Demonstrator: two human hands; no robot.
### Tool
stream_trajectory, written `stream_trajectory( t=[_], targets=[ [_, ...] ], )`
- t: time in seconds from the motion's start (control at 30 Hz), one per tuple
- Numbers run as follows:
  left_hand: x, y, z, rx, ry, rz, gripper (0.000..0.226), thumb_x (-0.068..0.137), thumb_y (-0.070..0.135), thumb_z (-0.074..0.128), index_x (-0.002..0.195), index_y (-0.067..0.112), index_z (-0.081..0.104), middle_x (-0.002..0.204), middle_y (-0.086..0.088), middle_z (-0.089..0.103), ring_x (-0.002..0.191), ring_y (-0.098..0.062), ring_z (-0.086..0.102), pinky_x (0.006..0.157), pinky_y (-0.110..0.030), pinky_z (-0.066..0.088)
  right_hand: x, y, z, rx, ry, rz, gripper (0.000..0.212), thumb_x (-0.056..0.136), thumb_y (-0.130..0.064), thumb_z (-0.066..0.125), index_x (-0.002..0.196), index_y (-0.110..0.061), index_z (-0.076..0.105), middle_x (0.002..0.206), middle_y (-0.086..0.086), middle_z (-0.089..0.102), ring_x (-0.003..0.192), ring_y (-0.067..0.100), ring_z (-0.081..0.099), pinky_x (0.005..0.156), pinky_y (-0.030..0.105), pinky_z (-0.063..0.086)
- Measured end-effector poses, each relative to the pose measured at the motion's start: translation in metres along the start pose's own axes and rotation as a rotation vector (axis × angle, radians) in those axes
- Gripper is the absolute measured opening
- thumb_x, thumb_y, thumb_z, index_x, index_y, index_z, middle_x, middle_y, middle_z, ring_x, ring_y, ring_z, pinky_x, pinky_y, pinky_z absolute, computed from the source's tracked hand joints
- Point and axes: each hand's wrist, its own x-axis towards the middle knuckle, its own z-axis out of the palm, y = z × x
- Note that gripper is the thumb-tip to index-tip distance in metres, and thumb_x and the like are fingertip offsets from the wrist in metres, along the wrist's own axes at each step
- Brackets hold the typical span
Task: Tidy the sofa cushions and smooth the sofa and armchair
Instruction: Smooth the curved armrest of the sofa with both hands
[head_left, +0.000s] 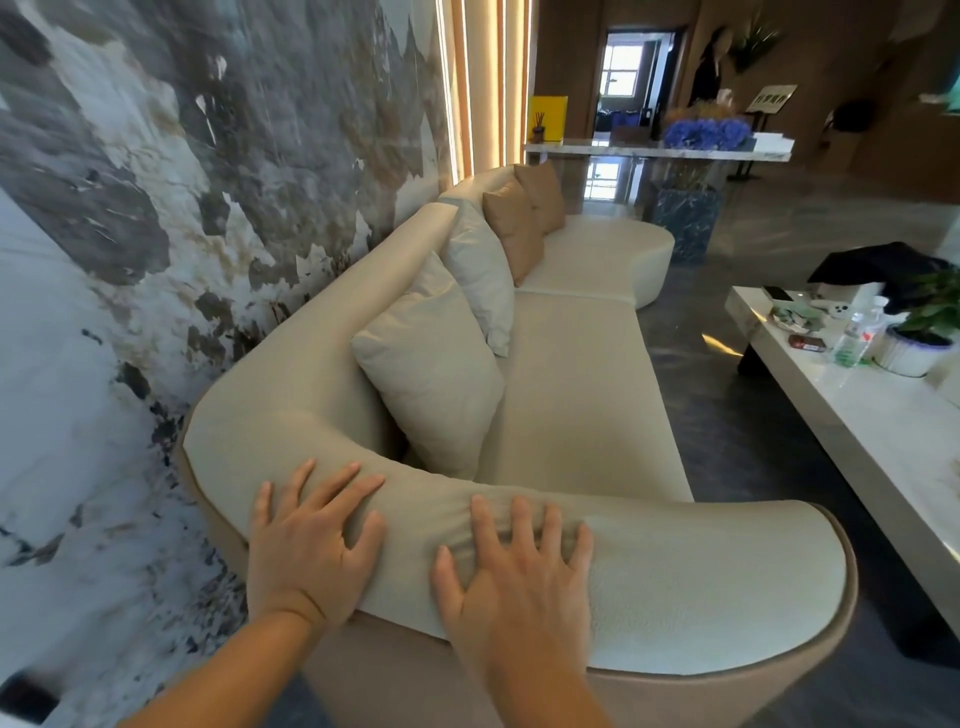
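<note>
A long cream sofa (576, 384) runs away from me along the marble wall. My left hand (306, 540) and my right hand (514, 577) lie flat, fingers spread, on top of its curved near armrest (701, 577), holding nothing. Against the backrest lean two cream cushions, a near one (431, 374) and one behind it (483, 275). Farther along stand two tan cushions, one (511, 228) in front of the other (543, 195). The seat itself is bare.
A white low table (841, 415) with a potted plant (924, 332), bottles and small items stands to the right across a dark floor aisle. A console with blue flowers (706, 132) is beyond the sofa's far end. A person stands far back.
</note>
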Motion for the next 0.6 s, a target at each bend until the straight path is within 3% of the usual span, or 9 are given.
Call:
stream_trajectory(
  t=[0.1, 0.3, 0.5, 0.6],
  targets=[
    [0.014, -0.010, 0.000, -0.002, -0.004, 0.007, 0.065, 0.080, 0.062, 0.018, 0.130, 0.046, 0.055, 0.143, 0.016, 0.049, 0.142, -0.023, 0.028, 0.118, -0.052, 0.008, 0.014, -0.011, 0.007, -0.004, -0.026, 0.014, 0.080, 0.082, -0.071, 0.004, 0.152, -0.037, 0.018, 0.160, 0.009, 0.025, 0.144, 0.037, 0.012, 0.111, 0.064, -0.006],
    [0.024, -0.025, -0.001, 0.004, -0.009, 0.024, 0.066, 0.079, 0.062, 0.018, 0.130, 0.045, 0.056, 0.144, 0.015, 0.049, 0.142, -0.023, 0.028, 0.117, -0.052, 0.009, 0.022, -0.027, 0.015, -0.038, -0.046, 0.031, 0.081, 0.081, -0.069, 0.001, 0.153, -0.035, 0.014, 0.161, 0.009, 0.022, 0.145, 0.038, 0.009, 0.110, 0.065, -0.010],
    [0.026, -0.028, 0.003, 0.049, -0.044, 0.009, 0.060, 0.082, 0.061, 0.019, 0.127, 0.047, 0.055, 0.141, 0.016, 0.052, 0.140, -0.022, 0.029, 0.116, -0.053, 0.010, 0.021, -0.028, 0.012, -0.017, -0.064, 0.034, 0.081, 0.081, -0.070, 0.003, 0.152, -0.035, 0.016, 0.160, 0.010, 0.024, 0.145, 0.037, 0.011, 0.111, 0.064, -0.006],
    [0.042, -0.025, -0.004, 0.157, -0.137, 0.032, 0.050, 0.082, 0.060, 0.024, 0.111, 0.043, 0.061, 0.128, 0.010, 0.060, 0.127, -0.025, 0.040, 0.109, -0.050, 0.024, 0.029, -0.017, 0.004, 0.001, -0.129, -0.043, 0.080, 0.079, -0.075, 0.009, 0.149, -0.039, 0.025, 0.154, 0.008, 0.034, 0.137, 0.036, 0.022, 0.108, 0.061, 0.005]
  ],
)
